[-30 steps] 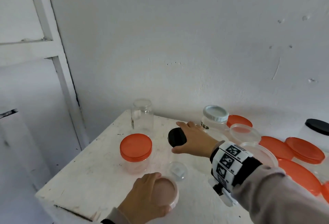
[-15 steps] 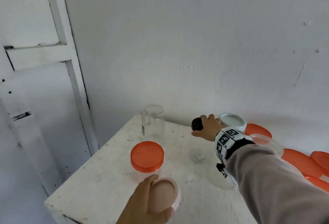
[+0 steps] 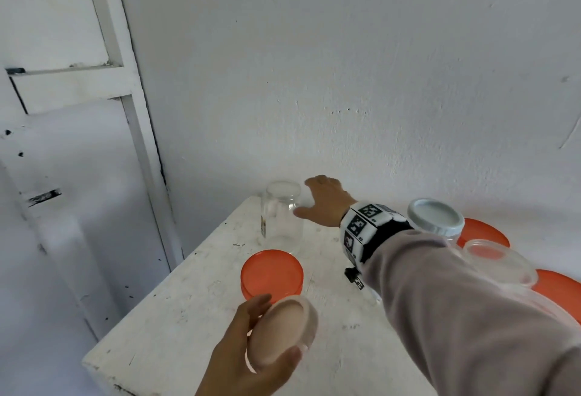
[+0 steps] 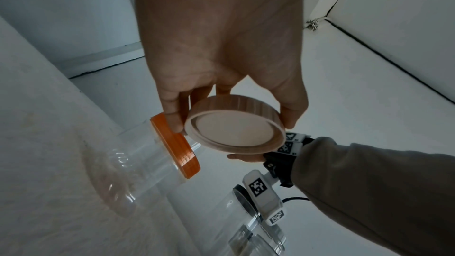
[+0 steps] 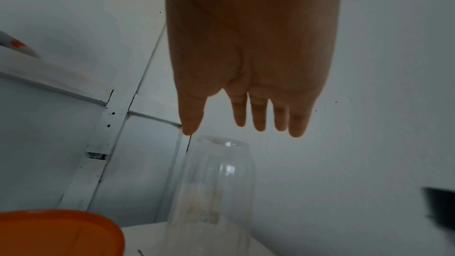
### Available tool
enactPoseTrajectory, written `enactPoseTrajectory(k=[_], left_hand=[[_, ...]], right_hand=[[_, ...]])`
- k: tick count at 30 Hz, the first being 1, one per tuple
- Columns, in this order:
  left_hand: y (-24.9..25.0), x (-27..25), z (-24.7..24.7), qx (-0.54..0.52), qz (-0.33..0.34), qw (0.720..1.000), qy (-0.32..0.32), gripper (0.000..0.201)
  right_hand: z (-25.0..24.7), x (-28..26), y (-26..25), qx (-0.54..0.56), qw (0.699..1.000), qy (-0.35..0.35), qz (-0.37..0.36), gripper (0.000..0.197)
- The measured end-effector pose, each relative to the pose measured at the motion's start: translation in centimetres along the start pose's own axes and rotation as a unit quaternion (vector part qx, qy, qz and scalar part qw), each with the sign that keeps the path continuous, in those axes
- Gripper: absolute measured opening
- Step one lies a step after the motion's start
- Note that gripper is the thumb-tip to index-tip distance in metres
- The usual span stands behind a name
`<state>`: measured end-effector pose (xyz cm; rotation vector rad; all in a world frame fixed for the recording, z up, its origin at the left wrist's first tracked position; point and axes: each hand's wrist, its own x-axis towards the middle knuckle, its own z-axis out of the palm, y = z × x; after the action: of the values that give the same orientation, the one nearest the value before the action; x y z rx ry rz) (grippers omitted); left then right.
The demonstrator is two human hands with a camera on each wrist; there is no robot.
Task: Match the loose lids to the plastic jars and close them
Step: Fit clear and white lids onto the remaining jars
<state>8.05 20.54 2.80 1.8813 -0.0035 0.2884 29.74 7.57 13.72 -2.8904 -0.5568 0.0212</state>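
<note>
My left hand [image 3: 275, 331] grips a pinkish-beige lid [image 3: 284, 328] by its rim, tilted above the table's near part; in the left wrist view the lid [image 4: 234, 133] shows its flat face between thumb and fingers. My right hand [image 3: 306, 197] reaches to the back left, fingers straight and empty, just right of an open clear jar [image 3: 281, 216]. Seen from the right wrist, that hand [image 5: 221, 130] hovers over the jar's mouth [image 5: 221, 141]. A black lid [image 5: 440, 209] shows at the right edge.
A clear jar with an orange lid [image 3: 272, 273] stands mid-table, close to my left hand. A white-lidded jar [image 3: 435, 216], loose orange lids [image 3: 485, 232] and clear tubs [image 3: 500, 260] crowd the right. The white table [image 3: 176, 317] abuts the wall; a door frame [image 3: 138, 131] is left.
My right hand travelled from mid-table to the back-left clear jar and no longer holds the black lid. My left hand raised and tilted the pinkish lid.
</note>
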Motion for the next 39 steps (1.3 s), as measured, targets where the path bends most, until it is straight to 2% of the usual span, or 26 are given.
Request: enactPoseTrajectory(k=[2, 5, 9, 13, 19, 22, 26, 31, 35, 39], left_hand=[[-0.2, 0.0, -0.4, -0.001, -0.002, 1.0, 0.016, 0.074], [-0.9, 0.1, -0.9, -0.005, -0.013, 0.999, 0.029, 0.072], [-1.3, 0.1, -1.2, -0.004, -0.043, 0.999, 0.032, 0.079], [-1.2, 0.1, -1.3, -0.006, -0.06, 0.998, 0.019, 0.074], [-0.4, -0.4, -1.0, -0.012, -0.058, 0.998, 0.011, 0.071], [0.1, -0.5, -0.7, -0.019, -0.057, 0.998, 0.004, 0.069], [1.0, -0.6, -0.1, -0.031, -0.049, 0.998, 0.005, 0.065], [3.0, -0.9, 0.9, -0.029, -0.031, 0.999, 0.007, 0.063], [4.8, -1.1, 1.7, -0.037, -0.011, 0.999, 0.019, 0.061], [6.5, -1.4, 2.6, -0.079, 0.013, 0.995, 0.062, 0.07]], right_hand=[[0.4, 0.7, -1.4, 0.017, 0.999, -0.027, -0.042, 0.071], [1.3, 1.1, -2.5, 0.01, 0.998, -0.047, -0.045, 0.071], [1.6, 0.6, -3.3, 0.05, 0.998, -0.005, -0.028, 0.071], [1.5, -0.3, -3.7, 0.061, 0.998, 0.006, -0.004, 0.066], [0.8, -2.0, -2.5, 0.022, 1.0, 0.0, -0.01, 0.09], [0.6, -3.4, -1.4, -0.005, 1.0, 0.018, -0.007, 0.088], [-0.1, -5.9, 0.5, 0.018, 0.998, 0.055, -0.015, 0.086], [-1.1, -10.1, 2.9, 0.09, 0.99, 0.105, -0.002, 0.082], [-0.8, -14.0, 4.8, 0.214, 0.969, 0.116, 0.04, 0.074], [-0.5, -18.3, 6.9, 0.328, 0.938, 0.081, 0.078, 0.088]])
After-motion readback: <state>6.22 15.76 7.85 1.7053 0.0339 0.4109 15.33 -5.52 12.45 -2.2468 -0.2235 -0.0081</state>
